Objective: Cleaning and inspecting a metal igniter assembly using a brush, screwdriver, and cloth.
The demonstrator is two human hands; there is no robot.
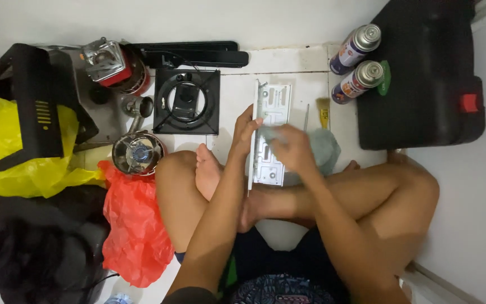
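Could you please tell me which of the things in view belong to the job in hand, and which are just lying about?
In hand:
- left hand steadying the flat silver perforated metal plate
- right hand pressing the grey cloth on it

Lying about:
- two spray cans
- black square burner frame
- red plastic bag
- yellow plastic bag
- black case

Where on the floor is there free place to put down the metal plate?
Bare tile lies between the black burner frame, the metal plate and the two spray cans. The right wall strip is bare too. Left is crowded: yellow bag, red bag.
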